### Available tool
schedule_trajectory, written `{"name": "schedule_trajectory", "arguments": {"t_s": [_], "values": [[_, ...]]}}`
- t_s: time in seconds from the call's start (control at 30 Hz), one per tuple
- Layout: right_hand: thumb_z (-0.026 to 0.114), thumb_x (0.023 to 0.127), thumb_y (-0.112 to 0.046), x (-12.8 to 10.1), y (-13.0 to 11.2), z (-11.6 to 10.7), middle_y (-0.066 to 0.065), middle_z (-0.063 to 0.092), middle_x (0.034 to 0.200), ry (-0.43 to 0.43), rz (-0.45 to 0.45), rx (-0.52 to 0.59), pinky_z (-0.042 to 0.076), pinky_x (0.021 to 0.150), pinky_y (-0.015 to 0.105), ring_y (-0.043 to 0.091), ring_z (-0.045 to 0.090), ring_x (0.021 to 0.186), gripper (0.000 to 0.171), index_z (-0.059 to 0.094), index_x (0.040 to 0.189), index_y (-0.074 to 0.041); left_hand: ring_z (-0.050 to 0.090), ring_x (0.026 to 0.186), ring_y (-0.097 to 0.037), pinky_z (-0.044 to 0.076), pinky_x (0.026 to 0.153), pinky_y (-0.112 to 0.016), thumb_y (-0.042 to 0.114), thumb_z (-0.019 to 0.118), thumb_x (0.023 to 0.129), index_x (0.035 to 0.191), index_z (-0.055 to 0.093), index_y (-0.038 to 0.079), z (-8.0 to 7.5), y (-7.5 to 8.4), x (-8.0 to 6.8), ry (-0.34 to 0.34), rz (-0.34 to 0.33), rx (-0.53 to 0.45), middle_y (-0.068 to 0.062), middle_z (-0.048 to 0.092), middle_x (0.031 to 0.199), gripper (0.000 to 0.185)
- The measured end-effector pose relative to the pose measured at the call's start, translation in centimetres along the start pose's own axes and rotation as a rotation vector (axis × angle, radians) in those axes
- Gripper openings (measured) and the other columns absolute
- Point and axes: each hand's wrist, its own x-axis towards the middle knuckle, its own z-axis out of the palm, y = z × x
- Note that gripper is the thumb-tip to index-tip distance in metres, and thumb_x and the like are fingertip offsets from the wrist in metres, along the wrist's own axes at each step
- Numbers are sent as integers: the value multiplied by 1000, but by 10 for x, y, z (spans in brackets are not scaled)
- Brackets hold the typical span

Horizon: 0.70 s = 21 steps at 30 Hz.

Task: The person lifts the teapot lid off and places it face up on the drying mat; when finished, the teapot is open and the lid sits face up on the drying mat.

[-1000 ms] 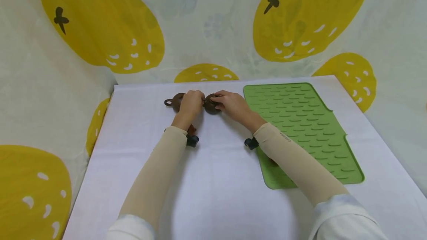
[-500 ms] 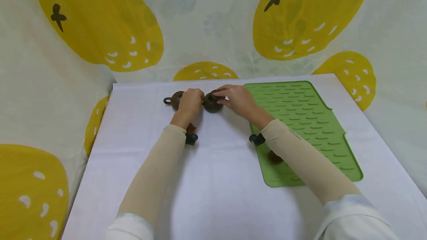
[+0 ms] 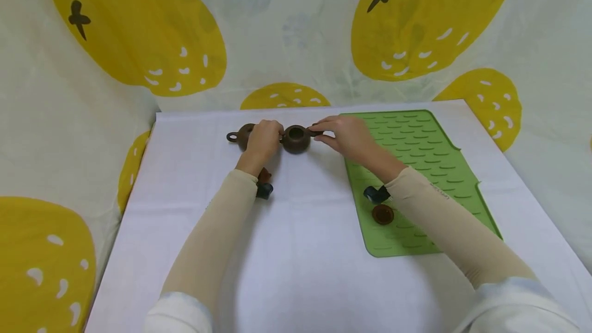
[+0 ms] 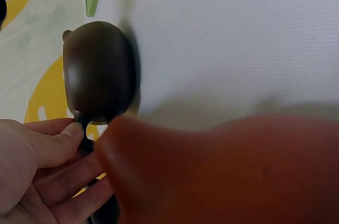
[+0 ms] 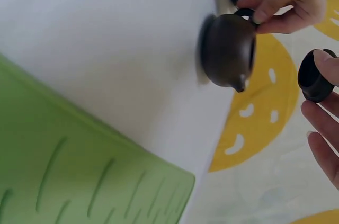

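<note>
A dark brown teapot (image 3: pixel 296 144) stands upright at the back of the table, its round mouth uncovered. My left hand (image 3: pixel 264 140) pinches its handle between thumb and fingers, as the left wrist view shows on the teapot (image 4: pixel 98 70). Just right of the pot, my right hand (image 3: pixel 353 140) holds the dark lid (image 5: pixel 311 75) in the air by its edge, hollow side showing in the right wrist view. Behind my left hand sits a second dark teapot (image 3: pixel 244 136), partly covered. Close under the left wrist is a reddish-brown rounded pot (image 4: pixel 228 176), mostly hidden in the head view.
A green ridged mat (image 3: pixel 416 168) lies on the right of the white-covered table (image 3: pixel 305 251). On its near left part rests a reddish-brown round lid (image 3: pixel 383 215). A patterned cloth (image 3: pixel 296 30) hangs behind the table's back edge.
My right hand has lifted the lid off the teapot and carried it to the right, showing the pot's mouth. The reddish-brown lid on the mat has come into view. My left hand keeps its place.
</note>
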Motion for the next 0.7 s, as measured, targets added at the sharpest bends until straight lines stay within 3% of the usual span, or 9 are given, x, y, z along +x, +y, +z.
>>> {"name": "schedule_trajectory", "arguments": {"t_s": [0.1, 0.3, 0.6, 0.7], "values": [[79, 89, -22, -7, 1, -12, 3, 79, 114, 28, -11, 2, 60, 79, 42, 25, 76, 103, 28, 79, 117, -16, 72, 100, -30, 58, 88, -44, -2, 58, 97, 100, 81, 10, -1, 1, 0, -11, -11, -9, -11, 78, 105, 26], [82, 86, -22, -24, 7, -31, 5, 81, 104, 115, -40, -25, 56, 63, 38, 24, 78, 84, 26, 80, 110, -13, 72, 104, -30, 59, 90, -45, -1, 57, 99, 106, 80, 11, 0, 0, 1, -23, -26, -8, -10, 78, 110, 27], [83, 84, -20, -53, 15, -58, 7, 81, 93, 115, -11, -50, 36, 50, 27, 19, 69, 61, 24, 80, 108, -14, 72, 105, -29, 59, 91, -44, -1, 56, 100, 107, 80, 10, 2, 0, 1, -25, -26, -10, -10, 78, 112, 28], [83, 84, -21, -63, 18, -66, 7, 81, 91, 127, -23, -60, 38, 50, 27, 18, 68, 59, 25, 81, 108, -14, 72, 105, -28, 59, 91, -44, 0, 55, 100, 107, 80, 10, 2, 1, 1, -28, -30, -17, -10, 77, 112, 28]]}}
